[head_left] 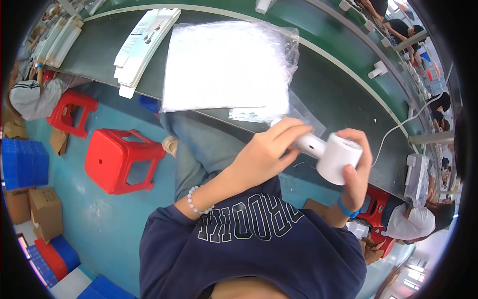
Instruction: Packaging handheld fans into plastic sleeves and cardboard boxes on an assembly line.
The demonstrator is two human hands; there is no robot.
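Between my hands, above my lap and close to the bench edge, is a white handheld appliance (338,158) with a thick cylindrical head and a narrower handle. My left hand (274,149) is closed around the handle, fingers over its top. My right hand (359,167) grips the cylindrical head from the right, thumb on the near side and fingers at the far side. The handle's far end is partly hidden under my left fingers. Just beyond my left hand lies a stack of white sheets or bags in clear plastic (224,70), with a small clear bag (308,117) beside it.
Flat printed cartons (144,50) lie on the dark bench (343,89), left of the plastic stack. A green conveyor (318,25) runs behind, with white devices (378,70) on it. A white cable (398,127) crosses at right. Red stools (117,159) stand at left; co-workers sit both sides.
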